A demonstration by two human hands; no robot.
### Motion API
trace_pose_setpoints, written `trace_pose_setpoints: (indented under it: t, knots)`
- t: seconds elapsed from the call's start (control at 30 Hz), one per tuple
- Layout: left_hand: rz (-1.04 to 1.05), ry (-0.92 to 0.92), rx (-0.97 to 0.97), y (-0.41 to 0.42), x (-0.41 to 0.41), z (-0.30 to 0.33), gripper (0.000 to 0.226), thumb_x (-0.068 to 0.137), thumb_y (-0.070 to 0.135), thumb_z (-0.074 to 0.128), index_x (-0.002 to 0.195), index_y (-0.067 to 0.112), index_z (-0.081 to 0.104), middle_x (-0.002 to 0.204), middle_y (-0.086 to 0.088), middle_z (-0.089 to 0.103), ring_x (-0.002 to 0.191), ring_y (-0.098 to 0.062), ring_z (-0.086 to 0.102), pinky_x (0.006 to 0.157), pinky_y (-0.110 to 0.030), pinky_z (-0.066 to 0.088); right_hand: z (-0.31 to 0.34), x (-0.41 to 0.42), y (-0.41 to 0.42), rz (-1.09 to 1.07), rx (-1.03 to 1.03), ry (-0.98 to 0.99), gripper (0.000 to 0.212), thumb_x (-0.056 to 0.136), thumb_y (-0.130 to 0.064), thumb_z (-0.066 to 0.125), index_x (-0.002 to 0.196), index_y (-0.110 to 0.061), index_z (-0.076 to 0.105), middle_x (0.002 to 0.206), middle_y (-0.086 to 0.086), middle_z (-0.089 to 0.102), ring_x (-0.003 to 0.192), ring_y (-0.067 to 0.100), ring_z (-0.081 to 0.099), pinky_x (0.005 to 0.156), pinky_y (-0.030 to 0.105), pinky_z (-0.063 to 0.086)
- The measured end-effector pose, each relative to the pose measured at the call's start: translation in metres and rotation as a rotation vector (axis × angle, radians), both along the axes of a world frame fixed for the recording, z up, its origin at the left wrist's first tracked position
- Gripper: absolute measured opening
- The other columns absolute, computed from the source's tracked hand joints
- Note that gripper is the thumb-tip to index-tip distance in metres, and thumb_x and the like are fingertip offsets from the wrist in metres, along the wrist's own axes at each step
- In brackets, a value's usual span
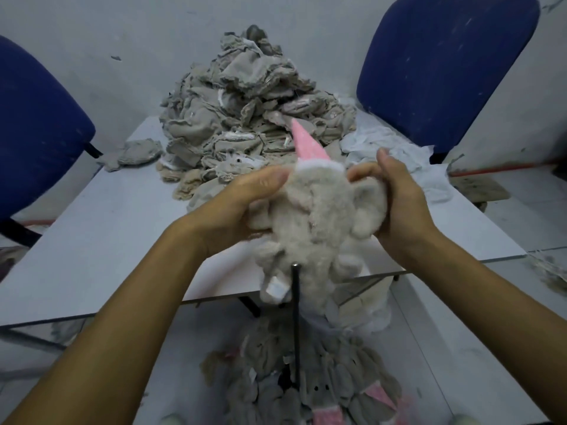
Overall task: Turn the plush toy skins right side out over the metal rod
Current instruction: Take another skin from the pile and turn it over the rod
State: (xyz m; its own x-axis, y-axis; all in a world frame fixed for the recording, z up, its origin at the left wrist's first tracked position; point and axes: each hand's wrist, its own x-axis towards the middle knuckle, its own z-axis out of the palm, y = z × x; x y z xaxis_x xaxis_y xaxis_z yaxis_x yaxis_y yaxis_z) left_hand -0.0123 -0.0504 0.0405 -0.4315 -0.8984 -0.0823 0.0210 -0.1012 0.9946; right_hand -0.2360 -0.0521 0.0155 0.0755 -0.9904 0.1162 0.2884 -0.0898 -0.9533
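Note:
A fluffy beige plush toy skin with a pink cone hat is held between both hands above the table's near edge, its fur side out. My left hand grips its left side. My right hand grips its right side by an ear. Under the skin a thin dark metal rod stands upright, its top just below the skin's lower end. A big heap of inside-out grey skins lies at the back of the white table.
Finished fluffy skins lie piled on the floor around the rod's base. Two blue chairs stand at the left and back right. White scraps lie on the table's right side. More skins hang off the near edge.

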Motion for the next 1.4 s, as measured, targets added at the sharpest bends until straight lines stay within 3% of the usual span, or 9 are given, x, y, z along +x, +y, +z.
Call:
trace_pose_setpoints:
  t: [0.2, 0.47, 0.6, 0.77, 0.9, 1.03, 1.13, 1.27, 1.4]
  knots:
    - [0.304, -0.298, -0.085, -0.005, 0.0, -0.019, 0.021, 0.102, 0.019, 0.053, 0.099, 0.008, 0.07, 0.093, -0.013, 0.067, 0.085, -0.026, 0.058, 0.067, -0.031, 0.047, -0.02, 0.011, -0.004, -0.129, -0.168, 0.695, 0.019, 0.098, -0.015, 0.052, 0.094, -0.024, 0.069, 0.099, -0.007, 0.072, 0.093, 0.015, 0.067, 0.079, 0.034, 0.057]
    - [0.319, -0.801, -0.389, -0.008, 0.002, -0.04, 0.015, 0.091, 0.014, 0.064, 0.101, 0.024, 0.068, 0.092, 0.007, 0.068, 0.084, -0.009, 0.062, 0.078, -0.03, 0.051, -0.057, 0.053, -0.022, -0.013, -0.356, 1.515, 0.073, 0.096, -0.037, 0.053, 0.155, -0.031, 0.01, 0.15, 0.003, 0.04, 0.122, 0.033, 0.041, 0.089, 0.047, 0.041]
    - [0.303, -0.907, -0.428, -0.008, 0.0, -0.041, 0.027, 0.09, 0.015, 0.064, 0.116, 0.022, 0.06, 0.107, -0.002, 0.063, 0.097, -0.02, 0.059, 0.089, -0.037, 0.049, -0.047, 0.062, -0.029, -0.362, -0.501, 1.124, 0.057, 0.091, -0.024, 0.063, 0.142, -0.024, 0.038, 0.128, 0.01, 0.043, 0.111, 0.031, 0.046, 0.076, 0.046, 0.052]
    - [0.353, -0.867, -0.523, -0.004, -0.005, -0.045, 0.036, 0.091, 0.011, 0.057, 0.123, 0.028, 0.06, 0.118, -0.002, 0.067, 0.104, -0.021, 0.06, 0.092, -0.038, 0.051, -0.04, 0.058, -0.057, -0.191, -0.484, 1.347, 0.064, 0.097, -0.026, 0.057, 0.154, -0.034, 0.026, 0.146, -0.001, 0.043, 0.125, 0.032, 0.038, 0.094, 0.049, 0.043]
    - [0.309, -0.892, -0.501, -0.012, -0.006, -0.048, 0.054, 0.09, 0.012, 0.057, 0.141, 0.029, 0.051, 0.117, -0.007, 0.063, 0.105, -0.026, 0.058, 0.089, -0.037, 0.049, -0.045, 0.064, -0.058, -0.281, -0.475, 1.289, 0.025, 0.1, -0.021, 0.048, 0.122, -0.019, 0.061, 0.119, 0.003, 0.054, 0.11, 0.03, 0.049, 0.087, 0.046, 0.044]
    - [0.21, -0.938, -0.418, -0.022, -0.002, -0.049, 0.059, 0.087, 0.017, 0.06, 0.144, 0.024, 0.045, 0.127, -0.012, 0.059, 0.114, -0.033, 0.055, 0.087, -0.032, 0.046, -0.024, 0.069, -0.05, -0.392, -0.411, 0.701, 0.012, 0.093, -0.023, 0.04, 0.087, -0.016, 0.049, 0.087, -0.002, 0.05, 0.087, 0.02, 0.049, 0.077, 0.034, 0.037]
    - [0.202, -0.907, -0.332, -0.023, -0.007, -0.046, 0.059, 0.083, 0.032, 0.06, 0.141, 0.024, 0.047, 0.134, -0.012, 0.053, 0.118, -0.036, 0.053, 0.1, -0.044, 0.046, -0.008, 0.064, -0.041, -0.279, 0.025, 0.016, 0.021, 0.101, -0.033, 0.04, 0.107, -0.018, 0.053, 0.105, 0.005, 0.064, 0.1, 0.021, 0.063, 0.09, 0.05, 0.054]
    - [0.387, -0.41, -0.195, -0.014, -0.025, -0.037, 0.055, 0.065, 0.038, 0.066, 0.117, 0.02, 0.061, 0.119, -0.014, 0.065, 0.11, -0.033, 0.062, 0.096, -0.049, 0.05, -0.006, 0.043, -0.031, -0.027, 0.323, -0.541, 0.036, 0.107, -0.034, 0.036, 0.124, -0.009, 0.058, 0.112, 0.014, 0.073, 0.093, 0.03, 0.074, 0.066, 0.047, 0.061]
    - [0.281, 0.162, -0.014, -0.017, -0.029, -0.031, 0.018, 0.085, 0.026, 0.068, 0.103, 0.022, 0.066, 0.094, 0.001, 0.075, 0.08, -0.014, 0.072, 0.063, -0.026, 0.056, -0.019, 0.025, -0.021, -0.015, 0.444, -0.292, 0.027, 0.106, -0.021, 0.045, 0.12, -0.007, 0.062, 0.107, 0.016, 0.074, 0.088, 0.03, 0.074, 0.066, 0.045, 0.062]
